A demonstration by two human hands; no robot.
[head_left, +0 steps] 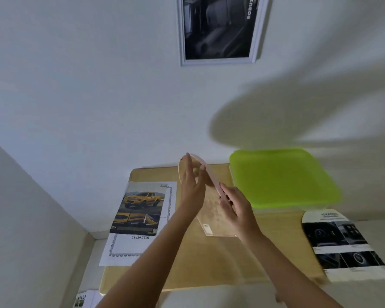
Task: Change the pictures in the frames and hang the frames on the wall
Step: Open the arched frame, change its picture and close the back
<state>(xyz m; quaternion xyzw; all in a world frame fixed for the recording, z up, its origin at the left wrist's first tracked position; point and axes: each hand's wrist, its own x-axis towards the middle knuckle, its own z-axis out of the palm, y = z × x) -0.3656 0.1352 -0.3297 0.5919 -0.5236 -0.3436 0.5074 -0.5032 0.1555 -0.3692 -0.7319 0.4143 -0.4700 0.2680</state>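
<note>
On my tabletop (209, 267), a truck print (140, 210) lies left of the held frame (211, 207), a tray (282, 178) right.

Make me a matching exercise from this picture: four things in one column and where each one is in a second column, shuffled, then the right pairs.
Things:
1. white frame
2. green lid
3. truck picture
4. pink frame

Places:
A. held up in both hands
B. flat on the left of the table
C. hanging on the wall
D. at the back right of the table

Pairs: 1-C, 2-D, 3-B, 4-A
</note>
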